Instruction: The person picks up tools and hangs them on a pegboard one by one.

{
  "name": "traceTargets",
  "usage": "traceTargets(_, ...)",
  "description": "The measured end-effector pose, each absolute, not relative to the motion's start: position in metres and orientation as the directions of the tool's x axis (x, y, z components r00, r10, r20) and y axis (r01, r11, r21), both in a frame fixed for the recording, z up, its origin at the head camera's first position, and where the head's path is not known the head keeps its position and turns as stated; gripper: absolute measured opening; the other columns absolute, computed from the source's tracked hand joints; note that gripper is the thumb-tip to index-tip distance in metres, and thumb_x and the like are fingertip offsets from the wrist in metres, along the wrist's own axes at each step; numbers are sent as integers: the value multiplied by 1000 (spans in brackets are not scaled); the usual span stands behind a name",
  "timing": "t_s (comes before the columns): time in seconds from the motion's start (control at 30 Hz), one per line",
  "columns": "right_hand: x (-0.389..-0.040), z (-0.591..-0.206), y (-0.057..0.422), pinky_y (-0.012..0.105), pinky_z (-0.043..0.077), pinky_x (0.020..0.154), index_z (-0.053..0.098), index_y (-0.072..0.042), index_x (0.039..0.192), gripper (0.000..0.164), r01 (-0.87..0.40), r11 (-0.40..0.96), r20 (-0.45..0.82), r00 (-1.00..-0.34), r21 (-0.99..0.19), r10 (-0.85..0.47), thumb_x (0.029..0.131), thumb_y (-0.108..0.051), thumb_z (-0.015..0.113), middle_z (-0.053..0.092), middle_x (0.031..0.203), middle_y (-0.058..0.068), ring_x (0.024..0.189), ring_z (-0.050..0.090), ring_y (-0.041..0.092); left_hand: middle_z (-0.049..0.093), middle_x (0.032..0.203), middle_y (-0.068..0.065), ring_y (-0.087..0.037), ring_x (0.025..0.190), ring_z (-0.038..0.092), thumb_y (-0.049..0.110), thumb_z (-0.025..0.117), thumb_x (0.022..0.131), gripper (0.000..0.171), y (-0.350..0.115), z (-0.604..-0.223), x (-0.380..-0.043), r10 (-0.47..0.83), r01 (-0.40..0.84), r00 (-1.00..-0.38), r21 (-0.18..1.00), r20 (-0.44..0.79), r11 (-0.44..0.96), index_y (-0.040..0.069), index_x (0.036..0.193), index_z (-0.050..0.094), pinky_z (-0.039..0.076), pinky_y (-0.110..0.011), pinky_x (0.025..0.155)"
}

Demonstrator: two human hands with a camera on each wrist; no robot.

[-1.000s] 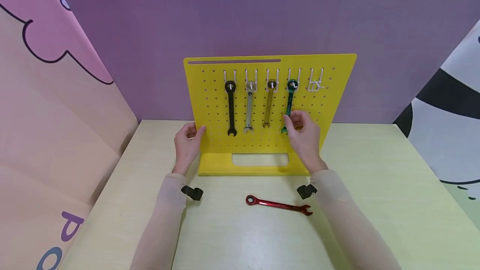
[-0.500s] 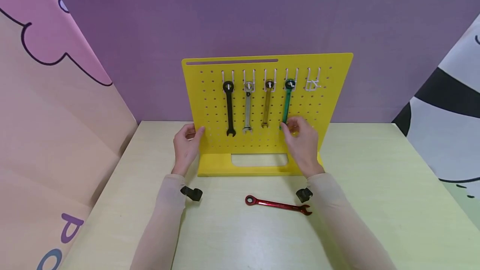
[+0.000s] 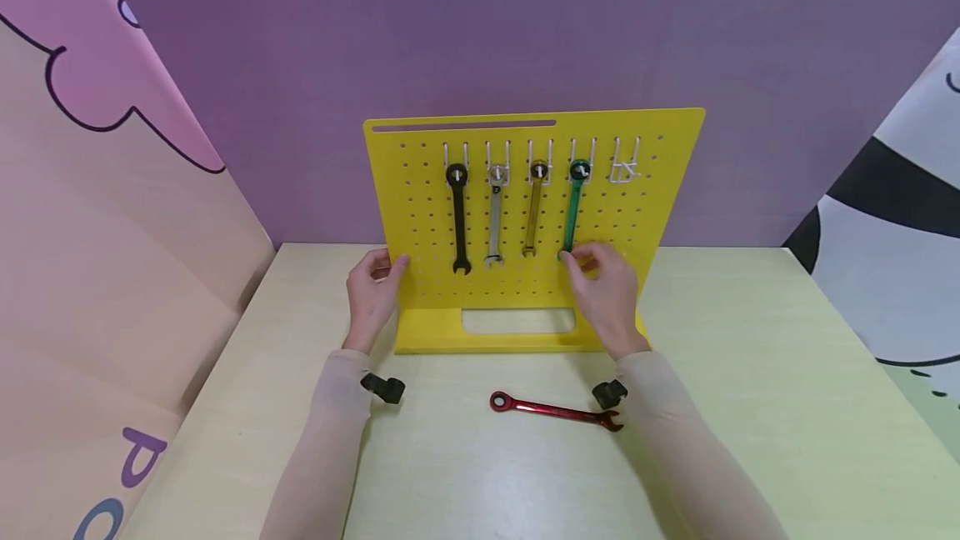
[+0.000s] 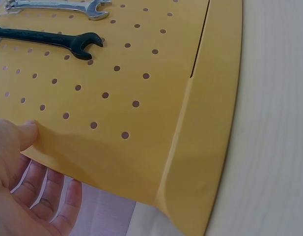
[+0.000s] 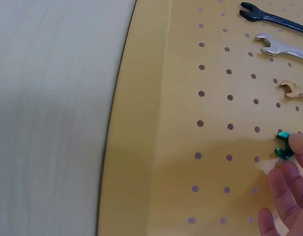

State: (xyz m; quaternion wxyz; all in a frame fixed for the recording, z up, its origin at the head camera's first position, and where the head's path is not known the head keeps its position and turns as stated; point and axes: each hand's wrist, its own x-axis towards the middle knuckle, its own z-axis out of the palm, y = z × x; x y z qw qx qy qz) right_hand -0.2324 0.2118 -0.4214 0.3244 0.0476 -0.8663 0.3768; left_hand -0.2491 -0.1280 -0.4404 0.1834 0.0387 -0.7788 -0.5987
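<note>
A yellow pegboard [image 3: 480,290] stands upright on the table, and my left hand [image 3: 372,290] grips its left edge, thumb on the front and fingers behind. In the left wrist view that thumb [image 4: 27,135] lies on the board's face. A green wrench [image 3: 574,211] hangs by its ring end from a white hook. My right hand [image 3: 606,294] pinches its lower, open end [image 5: 283,145] between thumb and fingers. To its left hang a black wrench [image 3: 460,223], a silver wrench [image 3: 495,219] and a gold wrench [image 3: 533,215].
A red wrench [image 3: 555,411] lies on the pale wooden table [image 3: 450,473] in front of the board, between my forearms. A white hook [image 3: 625,163] at the board's right holds no wrench. A purple backdrop [image 3: 480,32] rises behind the board.
My right hand has slid down the green wrench to its lower end, and the wrench now hangs with its green side lit. The left hand stays on the board's edge.
</note>
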Motion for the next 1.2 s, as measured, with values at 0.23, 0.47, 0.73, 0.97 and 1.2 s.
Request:
traceTargets(0.23, -228, -428, 219, 33, 52, 76, 77, -5, 99, 22, -299, 684, 539, -827, -665, 163, 99, -27, 78, 79, 98, 12, 85, 70, 29, 71, 110, -16, -28, 102, 66, 26, 75, 102, 30, -127, -441, -250, -287, 156, -928, 946, 239, 282, 3, 120, 73, 54, -32, 86)
traceTargets(0.47, -223, -431, 226, 23, 48, 72, 78, -6, 98, 22, -294, 675, 504, -853, -677, 135, 100, -28, 77, 79, 94, 11, 82, 70, 27, 71, 110, -17, -28, 101, 65, 26, 75, 102, 30, -127, -440, -249, -296, 152, -926, 947, 236, 282, 3, 121, 73, 53, -32, 85)
traceTargets(0.73, -202, -438, 232, 18, 52, 65, 78, -7, 100, 24, -217, 656, 356, -931, -723, 84, 101, -30, 76, 79, 99, 12, 84, 71, 27, 71, 110, -17, -29, 101, 65, 27, 75, 101, 31, -127, -442, -250, -286, 167, -925, 943, 250, 287, 2, 121, 73, 52, -29, 85)
traceTargets(0.97, -184, -434, 236, 25, 56, 64, 78, -8, 102, 23, -198, 650, 253, -967, -733, -10, 101, -32, 76, 79, 102, 11, 89, 73, 28, 71, 111, -18, -30, 103, 65, 26, 75, 101, 31, -127, -441, -250, -281, 175, -924, 941, 258, 288, 1, 121, 73, 53, -33, 88)
traceTargets(1.2, -166, -431, 236, 29, 57, 76, 79, -12, 106, 19, -175, 650, 111, -984, -739, -138, 100, -30, 76, 80, 107, 6, 93, 71, 22, 70, 112, -19, -31, 106, 65, 26, 74, 102, 32, -127, -441, -250, -276, 162, -929, 943, 245, 291, 2, 122, 72, 52, -37, 91)
